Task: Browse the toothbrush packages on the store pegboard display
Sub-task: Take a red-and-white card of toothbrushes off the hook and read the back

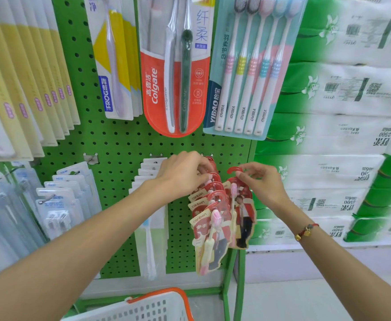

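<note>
Both hands up at the green pegboard (120, 140), low on its right side. Left hand (185, 172) has fingers curled over the tops of the red canban pkgs (209, 205) hanging in a row on 1 peg near the board's right edge. Right hand (263, 179) pinches the red hook top of 1 separate pkg (242, 212), held just right of that row, tilted, overlapping the board's edge. Above them on the board: Colgate 2-pack (173, 72) and YIBAO 5-pack (248, 72), bare pegboard between those and the hands. Left of the red row, white pkgs (151, 205) hang close. Past the board's right edge, stacked tissue packs (343, 126). Below the board, a white basket w/ orange handle (157, 306).
</note>
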{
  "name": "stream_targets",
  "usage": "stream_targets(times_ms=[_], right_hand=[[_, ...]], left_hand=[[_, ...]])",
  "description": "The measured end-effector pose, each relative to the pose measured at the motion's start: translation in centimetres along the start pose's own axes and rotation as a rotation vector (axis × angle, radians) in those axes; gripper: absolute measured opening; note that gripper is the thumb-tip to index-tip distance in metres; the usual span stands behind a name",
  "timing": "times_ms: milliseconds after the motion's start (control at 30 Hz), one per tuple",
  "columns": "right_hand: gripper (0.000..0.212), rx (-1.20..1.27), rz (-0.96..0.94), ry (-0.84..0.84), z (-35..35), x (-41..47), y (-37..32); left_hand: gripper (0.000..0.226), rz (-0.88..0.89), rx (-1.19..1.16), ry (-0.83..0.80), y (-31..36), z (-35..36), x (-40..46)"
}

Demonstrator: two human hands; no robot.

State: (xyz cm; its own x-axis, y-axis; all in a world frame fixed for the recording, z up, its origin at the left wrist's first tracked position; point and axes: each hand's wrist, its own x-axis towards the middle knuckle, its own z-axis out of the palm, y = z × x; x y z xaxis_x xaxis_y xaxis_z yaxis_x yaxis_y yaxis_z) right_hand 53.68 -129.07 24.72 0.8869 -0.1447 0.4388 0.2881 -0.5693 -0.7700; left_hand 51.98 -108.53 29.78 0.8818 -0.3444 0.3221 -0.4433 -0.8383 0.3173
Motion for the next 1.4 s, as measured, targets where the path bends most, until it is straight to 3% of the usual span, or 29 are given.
stream_targets(times_ms=[133,200,367,633,733,900,1000,1133,1400], right_hand=[[0.002,-0.094,0.071,0.094,-1.2,-1.3,-0.7],[0.008,-0.143,0.094,0.160,-1.8,-2.3,-1.3],[0.005,-0.141,0.021,0.363,-3.1,-5.8,-2.8],[0.005,-0.005,-0.073,0.405,-3.3,-13.0,-7.4],[0.008,0.071,-0.054,0.301,-2.4,-15.6,-9.7],[0.005,0.226,0.176,-0.082,0.6,-17.5,-12.3],[0.007,0.380,0.307,-0.279,2.9,-17.5,-12.7],[0.014,0.501,0.365,-0.333,6.0,-17.8,-12.7],[0.038,0.336,0.115,-0.450,10.0,-18.9,-12.0]], left_hand=[[0.024,0.016,0.011,0.032,0.2,-1.1,-1.4],[0.024,0.015,0.003,0.061,0.3,-1.6,-2.6],[0.020,0.001,-0.066,0.128,0.9,-2.5,-6.8],[0.016,-0.018,-0.258,-0.062,-0.4,-1.8,-14.5],[0.018,-0.039,-0.446,-0.144,-1.5,-0.7,-17.1],[0.036,-0.207,-0.809,-0.272,-3.1,1.2,-20.3],[0.018,-0.281,-0.964,-0.280,-4.4,1.8,-21.7],[0.012,-0.319,-1.016,-0.225,-6.6,1.6,-23.3],[0.018,-0.392,-1.051,-0.073,-8.5,2.6,-24.5]])
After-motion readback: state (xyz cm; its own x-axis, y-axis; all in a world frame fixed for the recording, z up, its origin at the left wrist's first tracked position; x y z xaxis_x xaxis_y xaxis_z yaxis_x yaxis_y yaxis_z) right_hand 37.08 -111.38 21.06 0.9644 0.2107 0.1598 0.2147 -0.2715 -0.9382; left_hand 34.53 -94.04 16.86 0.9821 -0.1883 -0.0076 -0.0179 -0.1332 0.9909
